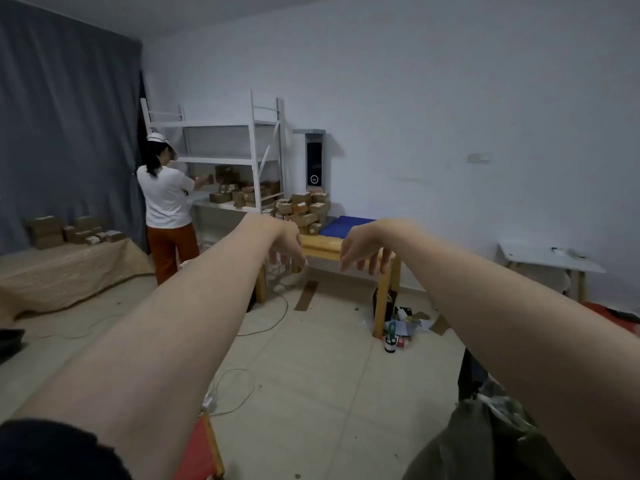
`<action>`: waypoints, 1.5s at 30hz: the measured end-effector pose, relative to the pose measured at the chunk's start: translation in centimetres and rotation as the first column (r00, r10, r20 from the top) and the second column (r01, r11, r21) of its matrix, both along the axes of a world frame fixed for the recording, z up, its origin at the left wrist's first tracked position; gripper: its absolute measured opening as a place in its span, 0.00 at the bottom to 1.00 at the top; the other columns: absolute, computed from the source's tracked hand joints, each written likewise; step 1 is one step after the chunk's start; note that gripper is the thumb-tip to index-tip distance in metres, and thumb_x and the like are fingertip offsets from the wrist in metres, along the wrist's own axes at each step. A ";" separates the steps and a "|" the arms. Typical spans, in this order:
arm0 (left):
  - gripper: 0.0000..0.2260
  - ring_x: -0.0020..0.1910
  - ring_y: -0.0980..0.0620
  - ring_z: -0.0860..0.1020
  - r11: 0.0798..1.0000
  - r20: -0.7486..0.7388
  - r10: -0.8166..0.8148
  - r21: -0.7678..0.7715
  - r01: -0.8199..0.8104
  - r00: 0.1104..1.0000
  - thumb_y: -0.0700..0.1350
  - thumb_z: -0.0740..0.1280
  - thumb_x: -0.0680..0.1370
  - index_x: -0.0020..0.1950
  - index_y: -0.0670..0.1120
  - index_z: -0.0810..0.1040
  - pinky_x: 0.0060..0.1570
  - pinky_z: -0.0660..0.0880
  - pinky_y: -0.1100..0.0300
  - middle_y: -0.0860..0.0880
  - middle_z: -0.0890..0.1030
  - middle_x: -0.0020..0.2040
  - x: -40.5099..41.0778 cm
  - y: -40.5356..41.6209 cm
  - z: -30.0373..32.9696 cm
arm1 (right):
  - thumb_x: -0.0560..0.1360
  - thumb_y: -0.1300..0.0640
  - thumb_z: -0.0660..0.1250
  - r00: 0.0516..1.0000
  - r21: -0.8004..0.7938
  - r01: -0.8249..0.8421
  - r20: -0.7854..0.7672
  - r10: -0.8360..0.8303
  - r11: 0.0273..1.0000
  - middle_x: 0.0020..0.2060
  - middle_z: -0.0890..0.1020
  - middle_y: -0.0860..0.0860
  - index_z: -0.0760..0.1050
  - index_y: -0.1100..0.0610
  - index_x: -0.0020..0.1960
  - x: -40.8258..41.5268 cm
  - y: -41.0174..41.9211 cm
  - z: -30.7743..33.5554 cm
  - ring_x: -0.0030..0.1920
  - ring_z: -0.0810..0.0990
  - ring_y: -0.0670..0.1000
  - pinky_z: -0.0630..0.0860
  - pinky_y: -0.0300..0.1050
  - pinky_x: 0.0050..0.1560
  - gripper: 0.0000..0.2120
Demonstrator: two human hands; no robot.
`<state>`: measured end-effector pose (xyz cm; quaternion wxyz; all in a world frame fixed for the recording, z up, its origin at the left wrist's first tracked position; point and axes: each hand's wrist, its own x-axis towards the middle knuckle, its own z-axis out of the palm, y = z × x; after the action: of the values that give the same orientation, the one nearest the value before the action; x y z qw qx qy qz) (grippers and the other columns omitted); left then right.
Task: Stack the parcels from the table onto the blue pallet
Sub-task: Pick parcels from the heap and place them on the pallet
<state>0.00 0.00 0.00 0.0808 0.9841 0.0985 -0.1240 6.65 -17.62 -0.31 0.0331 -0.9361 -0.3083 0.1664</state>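
Note:
Both my arms reach straight out ahead at chest height. My left hand (288, 247) and my right hand (363, 251) hang limp with fingers drooping and hold nothing. Beyond them stands a wooden table (323, 247) carrying the blue pallet (346, 226) on its right part. A heap of brown cardboard parcels (304, 210) is piled at the pallet's left end, against the wall. More parcels (74, 230) lie on a cloth-covered table (69, 268) at the left.
A person in a white shirt (166, 202) stands at a white metal shelf (228, 161) holding boxes. Cables (270, 317) snake over the tiled floor. Clutter and bottles (398, 332) lie by the table leg. A small white table (550, 259) stands right.

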 end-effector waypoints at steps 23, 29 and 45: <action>0.18 0.53 0.49 0.80 0.999 -0.056 -0.041 0.026 0.042 0.998 0.54 0.68 0.78 0.65 0.49 0.76 0.49 0.76 0.56 0.48 0.80 0.55 33.3 22.9 -0.6 | 0.79 0.50 0.67 0.999 0.038 0.051 -0.005 -0.051 0.998 0.54 0.81 0.55 0.72 0.56 0.69 32.6 21.9 -0.2 0.50 0.83 0.55 0.82 0.46 0.45 0.21; 0.17 0.52 0.48 0.80 1.000 -0.036 0.014 0.019 -0.013 0.999 0.54 0.69 0.77 0.64 0.50 0.76 0.40 0.73 0.60 0.47 0.79 0.58 44.0 29.2 -0.9 | 0.79 0.50 0.67 1.000 0.035 0.018 0.002 -0.018 0.999 0.52 0.81 0.55 0.72 0.56 0.69 43.8 28.5 -0.5 0.49 0.83 0.55 0.83 0.49 0.48 0.20; 0.16 0.52 0.48 0.80 0.990 -0.038 0.138 0.009 -0.138 0.990 0.55 0.69 0.77 0.62 0.49 0.78 0.45 0.74 0.56 0.48 0.79 0.56 66.4 46.6 -1.5 | 0.78 0.50 0.68 0.995 0.076 -0.096 0.002 0.096 0.992 0.50 0.83 0.54 0.77 0.54 0.62 68.6 46.5 -0.8 0.49 0.85 0.55 0.84 0.48 0.45 0.15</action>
<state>66.37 46.60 -1.52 0.0841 0.9726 0.1681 -0.1370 75.28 28.85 -1.16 0.0611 -0.9181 -0.3590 0.1567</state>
